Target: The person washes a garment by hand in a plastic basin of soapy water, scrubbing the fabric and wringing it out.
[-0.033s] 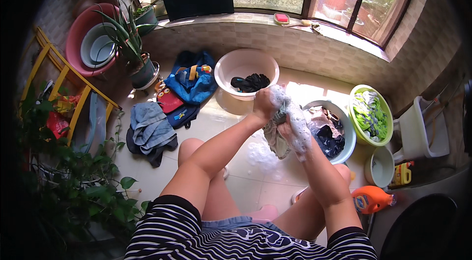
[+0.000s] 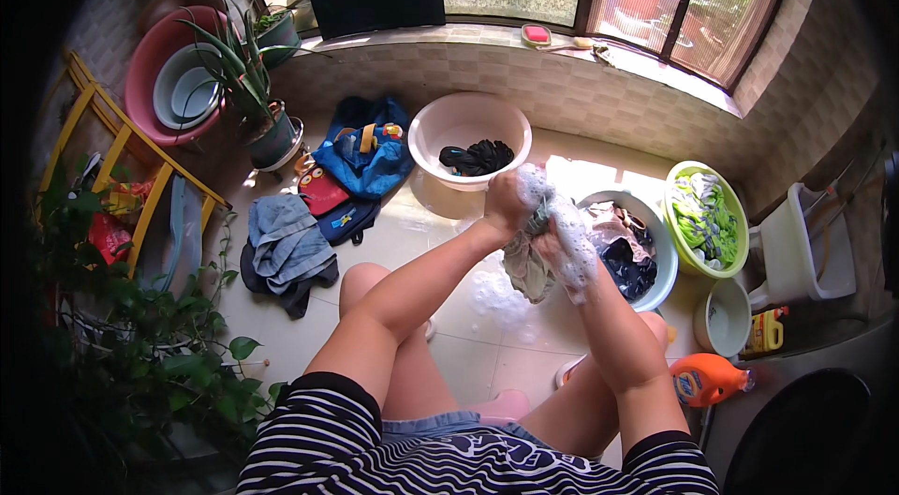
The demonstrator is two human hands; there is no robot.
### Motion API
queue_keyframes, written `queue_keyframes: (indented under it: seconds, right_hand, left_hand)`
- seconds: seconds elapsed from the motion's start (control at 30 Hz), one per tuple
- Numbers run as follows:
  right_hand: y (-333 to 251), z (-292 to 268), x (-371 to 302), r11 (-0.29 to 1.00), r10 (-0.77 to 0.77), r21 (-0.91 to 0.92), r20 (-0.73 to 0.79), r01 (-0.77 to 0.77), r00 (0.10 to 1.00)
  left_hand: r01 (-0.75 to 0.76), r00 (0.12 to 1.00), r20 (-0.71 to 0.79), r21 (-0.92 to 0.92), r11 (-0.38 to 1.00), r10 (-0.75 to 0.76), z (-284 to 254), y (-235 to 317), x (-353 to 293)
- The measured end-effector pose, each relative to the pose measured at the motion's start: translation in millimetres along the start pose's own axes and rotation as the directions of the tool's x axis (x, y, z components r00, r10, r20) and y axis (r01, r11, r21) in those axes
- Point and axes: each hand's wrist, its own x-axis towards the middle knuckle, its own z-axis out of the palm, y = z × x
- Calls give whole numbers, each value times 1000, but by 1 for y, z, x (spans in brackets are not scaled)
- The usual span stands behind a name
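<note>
My left hand (image 2: 507, 199) and my right hand (image 2: 567, 256) are both closed on a wet greyish-green cloth (image 2: 527, 272), bunched between them above the floor. Thick white suds (image 2: 571, 225) coat the right hand and its wrist, and some foam sits by the left fingers. The cloth's lower end hangs free below the fists. Its full shape is hidden, so I cannot tell what kind of item it is. Just right of my right hand stands a light blue basin (image 2: 667, 256) with pink and dark clothes in water. Foam (image 2: 501, 298) lies on the tiles beneath.
A pale pink basin (image 2: 427, 134) holds dark cloth; a green basin (image 2: 743, 247) holds green-and-grey laundry. Beside them are a small bowl (image 2: 723, 319), an orange detergent bottle (image 2: 707, 381) and a white stool (image 2: 796, 251). Jeans (image 2: 286, 237) and a blue bag (image 2: 370, 167) lie left.
Both hands have shifted very slightly, and a little more of the cloth shows between them. Everything else is unchanged.
</note>
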Motion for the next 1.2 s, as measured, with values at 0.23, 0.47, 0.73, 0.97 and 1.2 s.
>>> queue_keyframes:
  seconds: [0.23,0.47,0.73,0.97,1.2]
  right_hand:
    - [-4,-29,5,1000,5,15,-117,-3,993]
    - [-33,-9,11,996,10,83,66,-16,998]
    - [-27,-59,25,946,301,86,131,-313,945]
    - [-3,-22,-8,997,61,51,8,-61,998]
    - [-15,-21,-5,990,27,-134,-59,-34,998]
  left_hand:
    - [-257,966,-30,-42,965,256,15,8,-13]
    - [856,388,834,-484,-182,-392,-12,-34,24]
    - [106,934,342,4,994,-101,2,17,-4]
    - [-182,969,177,23,983,175,13,6,-10]
    - [-267,956,70,-194,944,284,25,45,-23]
